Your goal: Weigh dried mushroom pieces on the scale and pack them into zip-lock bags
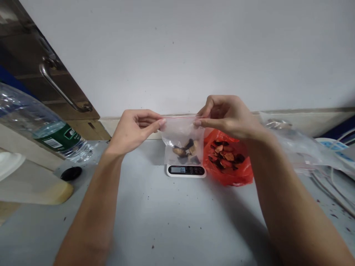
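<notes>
Near the back edge of the bench (155, 221), our left hand (130, 130) and right hand (229, 115) pinch the clear bag's (180, 132) top corners, apparently to hold its mouth straight above the scale (186, 170); the red bag (237, 179) sits handily beside it.

Red plastic bag (234, 179); whitish pouch (181, 133), red top line (180, 117); black-and-white scale (186, 170)

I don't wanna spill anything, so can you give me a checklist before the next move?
1. Left hand pinching the top of the clear bag: ok.
2. Right hand pinching the top's other side: ok.
3. Dark-edged pieces low in that bag: ok.
4. Bag's top sealed: cannot tell.
5. Scale display showing digits: ok.
6. Table free of specks: not ok, dark bits are scattered there.
</notes>
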The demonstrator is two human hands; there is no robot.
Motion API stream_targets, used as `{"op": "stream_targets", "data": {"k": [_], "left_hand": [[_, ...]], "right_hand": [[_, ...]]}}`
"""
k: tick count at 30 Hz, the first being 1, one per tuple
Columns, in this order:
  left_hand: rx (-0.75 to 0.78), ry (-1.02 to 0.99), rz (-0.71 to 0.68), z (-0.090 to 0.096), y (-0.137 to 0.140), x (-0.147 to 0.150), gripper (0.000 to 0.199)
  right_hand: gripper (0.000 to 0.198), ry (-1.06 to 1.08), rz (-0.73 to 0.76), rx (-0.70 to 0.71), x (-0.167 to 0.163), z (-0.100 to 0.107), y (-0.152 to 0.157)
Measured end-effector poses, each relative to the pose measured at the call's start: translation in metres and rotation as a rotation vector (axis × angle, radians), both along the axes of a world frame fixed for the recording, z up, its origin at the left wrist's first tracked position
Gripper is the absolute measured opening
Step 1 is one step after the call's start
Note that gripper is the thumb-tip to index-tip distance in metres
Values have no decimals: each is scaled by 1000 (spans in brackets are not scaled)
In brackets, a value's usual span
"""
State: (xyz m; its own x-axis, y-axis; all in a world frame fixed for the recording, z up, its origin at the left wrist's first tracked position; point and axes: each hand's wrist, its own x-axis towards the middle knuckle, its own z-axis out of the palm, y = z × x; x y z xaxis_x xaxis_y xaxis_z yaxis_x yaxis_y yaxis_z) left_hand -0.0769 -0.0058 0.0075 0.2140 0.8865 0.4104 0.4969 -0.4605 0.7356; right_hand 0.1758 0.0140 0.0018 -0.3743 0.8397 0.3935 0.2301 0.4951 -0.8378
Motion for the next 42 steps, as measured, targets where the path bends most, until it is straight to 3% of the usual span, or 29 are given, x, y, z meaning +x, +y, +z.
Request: {"op": "stream_targets", "data": {"k": [3, 8, 11, 20, 30, 42], "left_hand": [[57, 51, 4, 2, -1, 2, 20], [161, 140, 32, 4, -8, 14, 21], [170, 164, 13, 2, -10, 20, 22], [242, 227, -184, 1, -9, 17, 20], [253, 331, -85, 12, -10, 1, 17], [283, 408, -61, 17, -11, -1, 15]], "right_hand": [[38, -54, 8, 17, 3, 2, 0], [14, -280, -73, 200, -7, 11, -10], [20, -356, -43, 237, -18, 14, -16], [37, -236, 77, 178, -22, 12, -16], [34, -366, -37, 140, 13, 11, -4], [29, -446, -128, 85, 27, 14, -7]]}}
